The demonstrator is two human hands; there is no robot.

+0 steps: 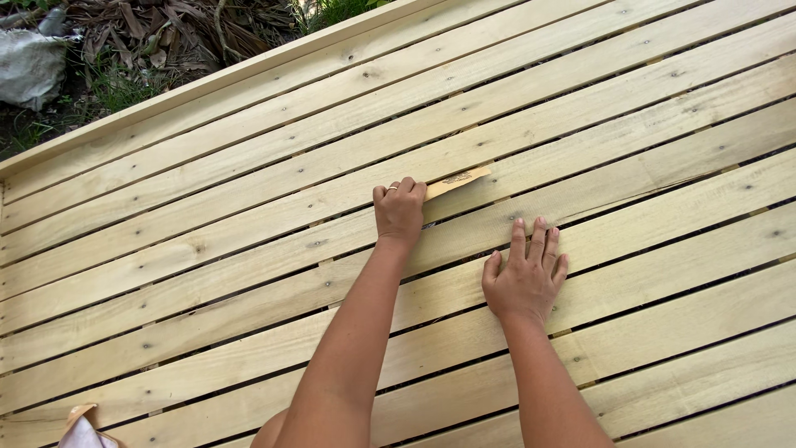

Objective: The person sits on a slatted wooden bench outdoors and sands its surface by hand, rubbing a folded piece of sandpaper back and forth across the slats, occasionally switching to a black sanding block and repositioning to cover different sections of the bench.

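Two bare forearms rising from the bottom edge, nearest the lens. Left hand [399, 212] curled into a closed grip, fingers folded over the near end of a thin tan strip of sandpaper-like sheet [457, 181]. Ring visible on one finger of that hand. Right hand [526, 275] spread flat, palm down, fingers together and pointing away, thumb out to the side, gripping nothing, pressing on a pale slat.

One strip only, lying on the pale slatted wooden platform [207, 274]. Long axis following the run of the slats, on a slant from lower left to upper right. Free end pointing up and to the right, away from the left hand; held end hidden under the fingers. Darker smudge on the strip's upper face.

Hands near each other, not touching; right hand lower and further right, a few slats closer to the camera than the left.

Slats parallel, with narrow dark gaps between them, small nail heads dotted in rows. Raised pale wooden border board [166, 98] along the far edge. Beyond it, dry brown leaves and grass [157, 37], plus one grey sack-like lump [31, 66] at upper left. One small pale and orange object [81, 425] at lower left, kind unclear.
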